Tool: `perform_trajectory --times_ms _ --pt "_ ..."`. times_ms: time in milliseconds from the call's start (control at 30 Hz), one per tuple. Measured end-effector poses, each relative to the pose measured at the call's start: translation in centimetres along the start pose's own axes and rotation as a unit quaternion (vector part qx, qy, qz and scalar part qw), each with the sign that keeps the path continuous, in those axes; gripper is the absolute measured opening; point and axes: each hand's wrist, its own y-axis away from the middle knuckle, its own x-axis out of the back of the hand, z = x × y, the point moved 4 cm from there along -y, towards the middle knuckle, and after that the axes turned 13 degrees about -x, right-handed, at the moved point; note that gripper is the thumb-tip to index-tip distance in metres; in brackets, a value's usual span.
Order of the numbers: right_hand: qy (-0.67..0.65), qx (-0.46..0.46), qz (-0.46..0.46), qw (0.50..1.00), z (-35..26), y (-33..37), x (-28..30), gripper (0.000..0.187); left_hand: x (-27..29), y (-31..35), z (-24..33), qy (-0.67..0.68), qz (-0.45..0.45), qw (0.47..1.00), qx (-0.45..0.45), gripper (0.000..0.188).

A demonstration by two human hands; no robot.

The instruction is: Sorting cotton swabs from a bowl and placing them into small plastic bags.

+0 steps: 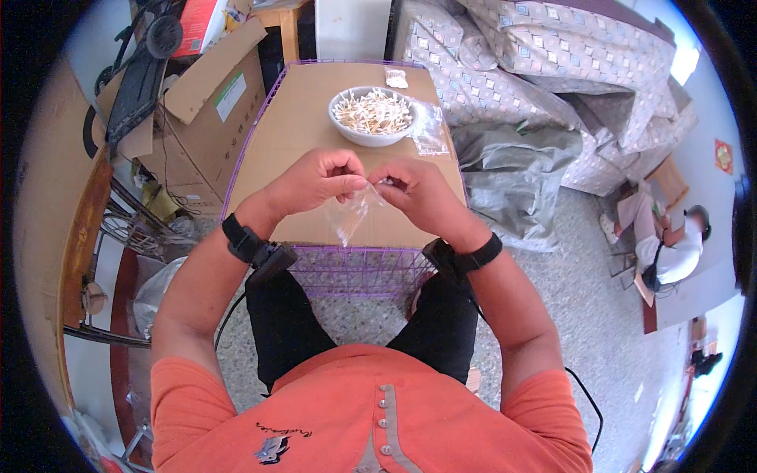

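Note:
A small clear plastic bag [352, 218] hangs below my two hands, with a few cotton swabs apparently inside it. My left hand [322, 181] is closed, pinching the bag's top edge between thumb and fingers. My right hand [422, 193] is closed too, its fingertips at the other side of the bag's top; small white tips show at those fingers. Just beyond the hands stands a pale round bowl [351, 135] heaped with loose cotton swabs [374, 109]. More clear plastic bags [430, 130] lie at the bowl's right.
Brown cardboard [300, 102] covers a purple wire crate [355, 272] in front of me. A small white bundle [396, 77] lies at its far edge. Left is a large open carton [205, 134]; right, a grey sheet [512, 173] and patterned cushions [568, 47]. Another person [678, 252] sits far right.

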Motion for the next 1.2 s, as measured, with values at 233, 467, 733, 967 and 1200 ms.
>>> perform_trajectory --times_ms 233,467,733,967,1200 --pt "-0.013 0.058 0.054 0.997 -0.9 0.1 -0.6 0.036 1.5 1.1 0.4 0.000 0.053 0.998 -0.030 0.010" --pt "0.073 0.112 0.089 0.987 -1.3 0.8 -2.1 0.060 3.2 1.2 0.9 -0.033 0.082 0.995 -0.044 0.011" --pt "0.086 0.071 0.051 0.992 0.8 -0.5 -3.6 0.050 4.7 1.7 0.4 -0.166 0.061 0.984 0.009 0.015" --pt "0.114 -0.029 0.017 0.993 9.1 -0.7 -3.7 0.034 8.5 1.4 -1.5 -0.293 0.036 0.954 0.054 0.017" --pt "0.219 -0.037 0.017 0.975 13.2 0.4 -4.0 0.045 10.3 1.2 -4.9 -0.372 0.090 0.924 0.001 0.017"
